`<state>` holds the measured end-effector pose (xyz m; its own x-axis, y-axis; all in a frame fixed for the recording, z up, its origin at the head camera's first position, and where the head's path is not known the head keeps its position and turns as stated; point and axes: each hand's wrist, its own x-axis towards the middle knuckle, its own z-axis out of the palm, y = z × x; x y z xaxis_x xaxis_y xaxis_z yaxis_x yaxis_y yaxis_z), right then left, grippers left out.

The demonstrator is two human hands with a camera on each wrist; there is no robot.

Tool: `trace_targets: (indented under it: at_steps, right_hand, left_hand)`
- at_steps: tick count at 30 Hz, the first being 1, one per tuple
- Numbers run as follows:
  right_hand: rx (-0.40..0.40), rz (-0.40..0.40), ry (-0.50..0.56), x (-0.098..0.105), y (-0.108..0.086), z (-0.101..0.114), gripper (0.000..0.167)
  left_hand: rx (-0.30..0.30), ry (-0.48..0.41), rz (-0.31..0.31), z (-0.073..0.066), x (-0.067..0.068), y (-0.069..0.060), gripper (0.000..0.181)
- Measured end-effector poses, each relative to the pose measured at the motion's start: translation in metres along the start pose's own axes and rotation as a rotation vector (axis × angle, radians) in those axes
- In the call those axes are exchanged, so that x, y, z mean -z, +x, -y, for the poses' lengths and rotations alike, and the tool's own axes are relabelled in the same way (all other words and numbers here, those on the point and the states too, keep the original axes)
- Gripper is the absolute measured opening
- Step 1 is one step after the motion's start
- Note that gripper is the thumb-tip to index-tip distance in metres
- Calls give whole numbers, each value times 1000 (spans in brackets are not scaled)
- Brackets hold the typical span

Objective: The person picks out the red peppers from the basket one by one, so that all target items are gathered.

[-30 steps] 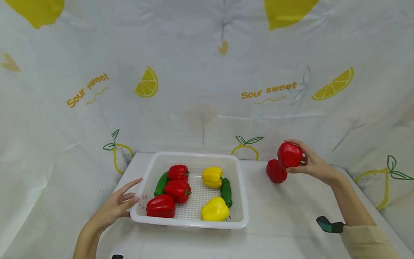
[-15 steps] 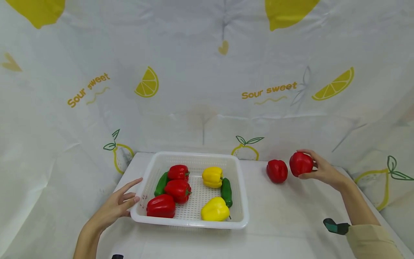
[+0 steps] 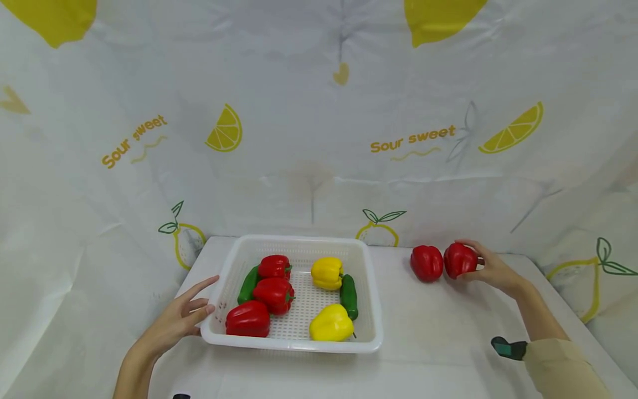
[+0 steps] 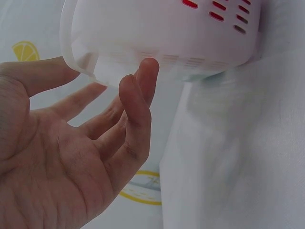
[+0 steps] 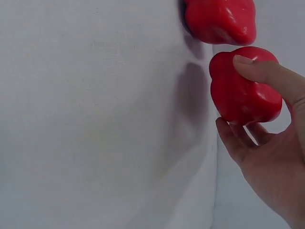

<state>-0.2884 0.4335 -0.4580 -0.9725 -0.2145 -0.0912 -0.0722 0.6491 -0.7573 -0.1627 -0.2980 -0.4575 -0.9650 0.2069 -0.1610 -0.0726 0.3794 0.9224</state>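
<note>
The fingers (image 5: pixel 231 140) of the right hand (image 3: pixel 490 270) pinch a shiny, round red pepper (image 3: pixel 459 260), just right of another shiny red pepper (image 3: pixel 426 264) over the white bench (image 3: pixel 423 332). Far to its left, the left hand (image 3: pixel 171 321), fingers loosely spread, touches the white plastic basket (image 3: pixel 294 344).

We are looking into a makeshift tabletop booth (image 3: pixel 55 194): lemon-print sheeting (image 3: pixel 279 138), lettered "Sour sweet", is hanging behind and beside a white table (image 3: pixel 423 327), hiding whatever sort of room is lying beyond.
</note>
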Motion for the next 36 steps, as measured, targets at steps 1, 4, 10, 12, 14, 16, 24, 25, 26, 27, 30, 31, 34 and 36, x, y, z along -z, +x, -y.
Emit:
trace_targets:
  at_steps: [1,4,10,12,14,16,24,25,26,27,30,31,34,36]
  right_hand:
    - [-7,-3,-4,-1,1,-1,105]
    - [-20,1,-8,-4,3,-4,105]
    - [-15,8,-6,-9,6,-5,107]
    - [-13,5,-9,-10,8,-5,108]
    - [-12,2,-13,-11,9,-5,108]
    - [-10,0,-20,-12,9,-5,108]
    - [9,6,2,-17,9,-3,107]
    - [10,6,6,-17,9,-3,107]
    - [10,5,11,-18,10,-2,107]
    - [11,4,13,-18,10,-2,108]
    - [11,0,21,-20,10,-1,109]
    - [11,-1,24,-20,10,-1,109]
    - [10,-2,32,-21,10,-2,110]
    - [9,3,37,-20,10,-3,111]
  left_hand:
    - [0,-1,0,0,0,0,76]
    - [-5,-3,-2,-1,0,0,75]
    - [-6,7,-8,-2,0,-1,74]
    - [-4,6,-9,-1,0,-1,74]
    - [-3,4,-10,-1,0,-1,74]
    - [-4,4,-11,-1,0,-2,74]
    - [1,-1,-7,-1,0,-1,75]
    - [1,0,-7,0,1,-1,75]
    - [0,0,-8,0,1,-1,74]
    - [-1,0,-8,0,1,-1,75]
    - [1,2,-10,0,0,-1,75]
    - [2,2,-11,0,0,-1,75]
    - [8,2,-10,0,0,-1,75]
    - [14,4,-13,0,-1,0,75]
